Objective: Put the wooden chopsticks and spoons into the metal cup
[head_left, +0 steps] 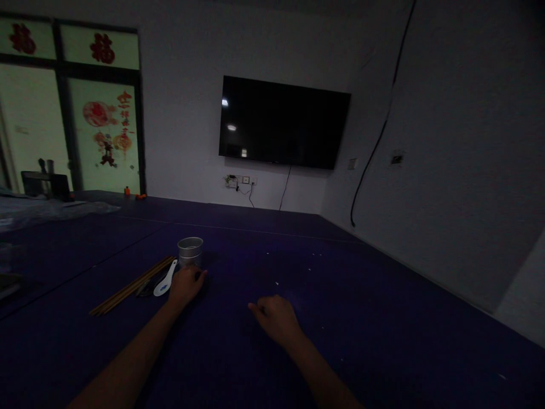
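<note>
My left hand (186,286) rests with curled fingers on the dark blue tabletop (238,363), just in front of a silver metal cup (190,250). It overlaps the cup's lower part, and I cannot tell whether they touch. Beside that hand lies a white soup spoon (166,279) with a blue mark in its bowl. A dark object (146,288), too dim to name, is partly under the spoon. Several wooden chopsticks (131,286) lie in a slanted bundle farther left. Over the middle of the table, my right hand (277,319) is closed, with nothing visible in it.
Small white scraps (276,283) are scattered on the tabletop to the right. Clear plastic sheeting (55,210), a dark holder (46,184) and small orange items (127,191) are at the far left. A television (283,123) hangs on the wall; a black cable (377,145) dangles right of it.
</note>
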`<state>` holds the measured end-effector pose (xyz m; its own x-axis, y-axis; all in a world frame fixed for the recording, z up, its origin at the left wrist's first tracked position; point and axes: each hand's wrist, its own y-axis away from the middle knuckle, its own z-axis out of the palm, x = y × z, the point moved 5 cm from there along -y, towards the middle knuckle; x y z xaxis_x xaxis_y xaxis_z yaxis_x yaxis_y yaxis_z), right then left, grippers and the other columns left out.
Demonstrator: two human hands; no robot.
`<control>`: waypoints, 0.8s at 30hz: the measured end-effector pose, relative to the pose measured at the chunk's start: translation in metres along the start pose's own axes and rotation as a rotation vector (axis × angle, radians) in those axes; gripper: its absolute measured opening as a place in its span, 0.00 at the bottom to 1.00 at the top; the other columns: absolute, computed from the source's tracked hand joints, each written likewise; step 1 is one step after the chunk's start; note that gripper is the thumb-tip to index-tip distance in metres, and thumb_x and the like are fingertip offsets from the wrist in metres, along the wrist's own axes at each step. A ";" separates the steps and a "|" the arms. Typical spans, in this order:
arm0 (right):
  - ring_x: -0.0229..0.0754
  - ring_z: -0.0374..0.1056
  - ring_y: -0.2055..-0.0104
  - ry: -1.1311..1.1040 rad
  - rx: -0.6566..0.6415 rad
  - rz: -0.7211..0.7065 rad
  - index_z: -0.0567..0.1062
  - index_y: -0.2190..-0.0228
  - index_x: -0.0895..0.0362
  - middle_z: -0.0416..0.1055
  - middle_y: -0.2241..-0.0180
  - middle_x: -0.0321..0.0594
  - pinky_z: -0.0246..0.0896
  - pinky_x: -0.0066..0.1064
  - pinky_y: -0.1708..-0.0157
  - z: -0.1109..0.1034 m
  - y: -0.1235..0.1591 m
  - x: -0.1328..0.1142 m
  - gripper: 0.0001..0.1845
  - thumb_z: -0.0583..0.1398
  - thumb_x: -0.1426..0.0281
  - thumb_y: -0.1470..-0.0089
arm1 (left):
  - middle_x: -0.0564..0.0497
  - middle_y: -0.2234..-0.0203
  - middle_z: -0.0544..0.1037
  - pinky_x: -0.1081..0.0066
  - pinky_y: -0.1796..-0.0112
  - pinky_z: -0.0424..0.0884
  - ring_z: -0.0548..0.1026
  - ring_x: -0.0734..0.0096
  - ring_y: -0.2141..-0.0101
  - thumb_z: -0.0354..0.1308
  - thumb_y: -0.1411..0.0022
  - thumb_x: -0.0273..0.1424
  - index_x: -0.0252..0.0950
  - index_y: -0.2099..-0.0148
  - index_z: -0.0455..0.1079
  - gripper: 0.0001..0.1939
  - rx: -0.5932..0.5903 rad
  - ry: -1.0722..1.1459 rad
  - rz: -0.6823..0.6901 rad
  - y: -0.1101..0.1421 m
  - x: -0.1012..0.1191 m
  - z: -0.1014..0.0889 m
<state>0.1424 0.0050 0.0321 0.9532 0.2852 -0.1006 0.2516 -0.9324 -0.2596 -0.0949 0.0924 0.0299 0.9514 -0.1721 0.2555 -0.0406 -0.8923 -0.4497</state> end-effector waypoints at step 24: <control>0.40 0.71 0.69 -0.003 -0.016 -0.005 0.76 0.75 0.55 0.76 0.72 0.40 0.51 0.26 0.74 0.000 -0.001 0.000 0.23 0.48 0.58 0.39 | 0.36 0.57 0.73 0.58 0.66 0.66 0.69 0.43 0.56 0.55 0.53 0.50 0.32 0.64 0.69 0.25 -0.106 -0.022 -0.943 0.020 -0.131 -0.056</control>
<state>0.1416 0.0059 0.0325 0.9513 0.2907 -0.1026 0.2591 -0.9343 -0.2450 -0.2379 0.0740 0.0356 0.6118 0.6456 0.4570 0.7209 -0.6929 0.0138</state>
